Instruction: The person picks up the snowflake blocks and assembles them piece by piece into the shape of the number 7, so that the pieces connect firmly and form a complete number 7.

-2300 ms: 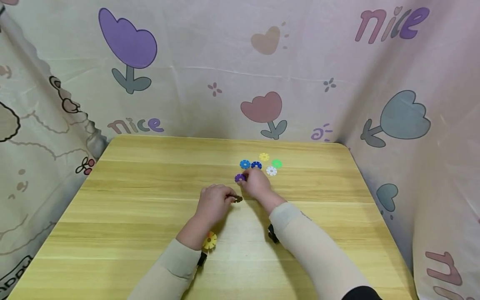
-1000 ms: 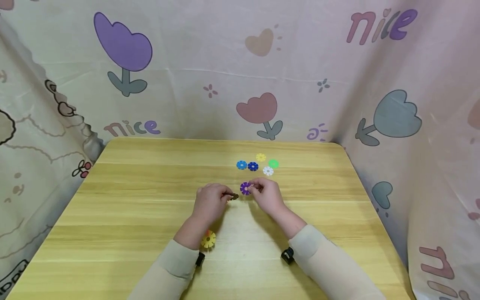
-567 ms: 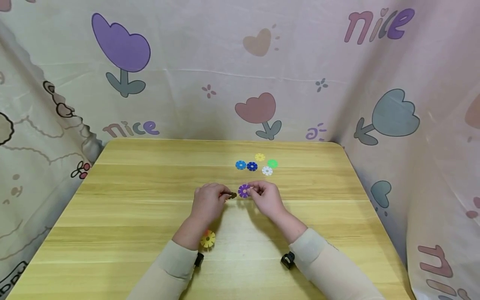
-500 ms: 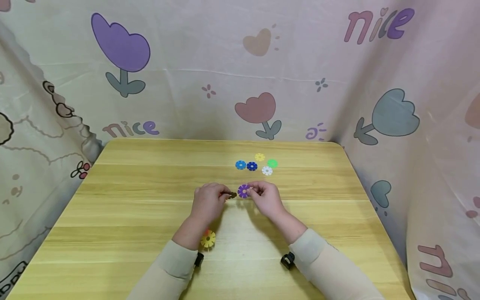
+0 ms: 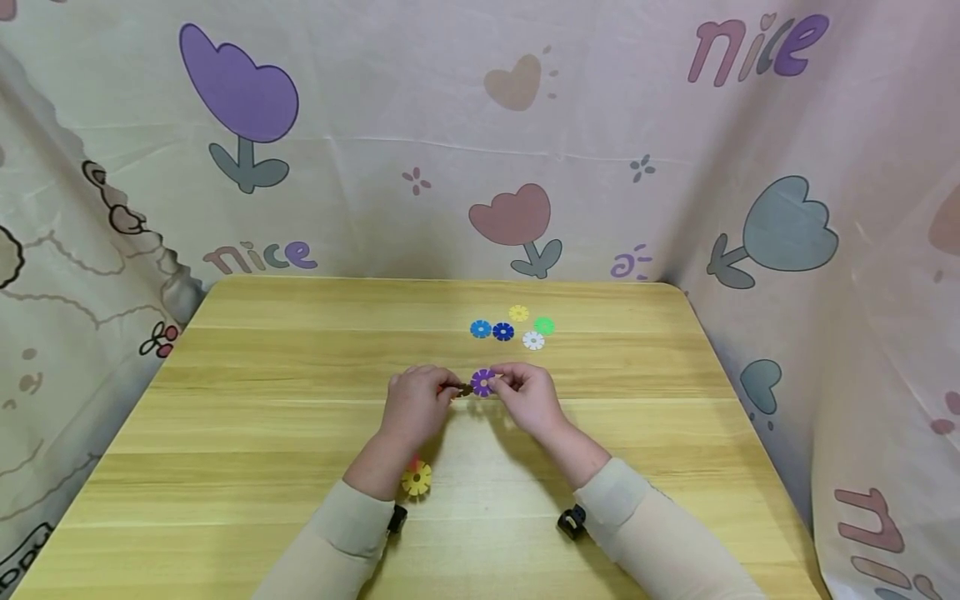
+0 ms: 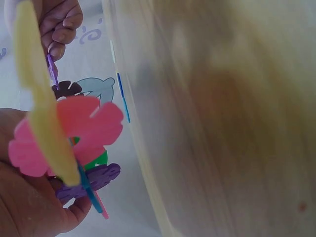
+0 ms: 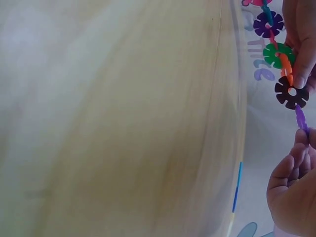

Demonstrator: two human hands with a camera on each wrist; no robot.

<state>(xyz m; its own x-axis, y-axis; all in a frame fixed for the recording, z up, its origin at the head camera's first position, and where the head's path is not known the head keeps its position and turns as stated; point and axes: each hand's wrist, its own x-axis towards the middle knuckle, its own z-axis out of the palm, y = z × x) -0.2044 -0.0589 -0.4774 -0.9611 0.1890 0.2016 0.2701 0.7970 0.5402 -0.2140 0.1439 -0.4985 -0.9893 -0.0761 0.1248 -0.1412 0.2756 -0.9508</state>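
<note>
My left hand (image 5: pixel 415 406) pinches a chain of slotted plastic snowflake discs near its far end, at a dark brown disc (image 7: pixel 282 98). An orange disc (image 7: pixel 285 64), a green disc (image 7: pixel 269 57) and others follow in the chain. Its near end, a yellow disc (image 5: pixel 417 489) beside a pink disc (image 6: pixel 98 126), hangs below the left wrist. Between thumb and fingers, my right hand (image 5: pixel 531 402) grips a purple snowflake disc (image 5: pixel 476 386) by its edge. In the right wrist view the purple disc's edge meets the brown disc's rim, turned crosswise to it.
Farther back on the wooden table (image 5: pixel 300 350) lie loose discs: light blue (image 5: pixel 475 329), dark blue (image 5: pixel 498 332), yellow (image 5: pixel 513 314), green (image 5: pixel 550 327) and white (image 5: pixel 528 342). A patterned curtain (image 5: pixel 360 208) hangs behind the table's far edge.
My right hand has drawn the purple disc from near the loose discs toward me, then left until it reaches the brown disc. My left hand has stayed nearly in place, holding the chain.
</note>
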